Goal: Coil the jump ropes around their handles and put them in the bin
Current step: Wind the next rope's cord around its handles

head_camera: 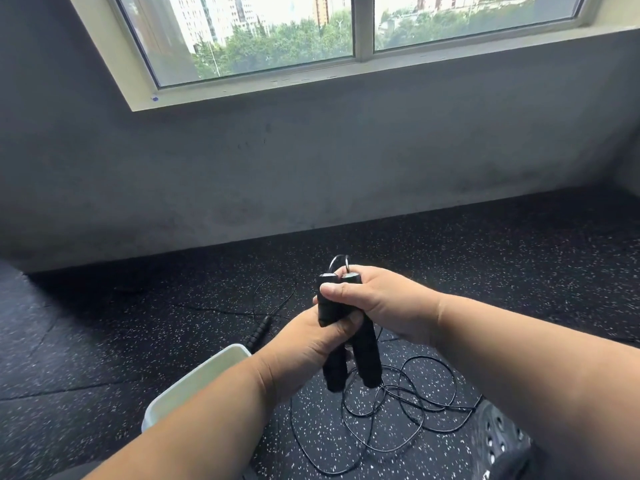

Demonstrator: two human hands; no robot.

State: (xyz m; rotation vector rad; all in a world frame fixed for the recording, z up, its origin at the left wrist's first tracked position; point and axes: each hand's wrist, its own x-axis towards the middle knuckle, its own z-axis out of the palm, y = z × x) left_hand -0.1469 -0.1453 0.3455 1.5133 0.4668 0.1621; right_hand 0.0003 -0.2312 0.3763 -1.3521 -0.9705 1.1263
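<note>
a: head view. what have you got there?

b: the two black handles [349, 327] of a jump rope, held side by side and roughly upright in front of me, above the speckled floor [485, 271]. my right hand [388, 303] wraps their upper ends, thumb pressed across the front and fingers curled round the back. my left hand [311, 344] grips them lower down, fingers curled round the middle, so the bottom ends stick out below it.

a: and the rope itself?

b: a small loop of it [341, 263] arches over the handle tops. the rest, a thin black cord [398, 410], lies uncoiled in loose tangled loops on the floor just under my hands, toward the near edge of the floor as i see it. none of it is wound round the handles that i can see.

a: where is the bin?

b: the white bin [194, 379] stands on the floor to the left, near me, partly hidden behind my left forearm. what is in it i cannot tell.

a: anything else down there?

b: a second jump rope handle [259, 332], black and ribbed, lies on the floor just beyond the bin's far corner, its thin cord trailing away toward the wall [311, 168]. a black perforated shoe [498, 438] shows at the lower right, touching the cord loops. above the wall is a window [277, 32].
</note>
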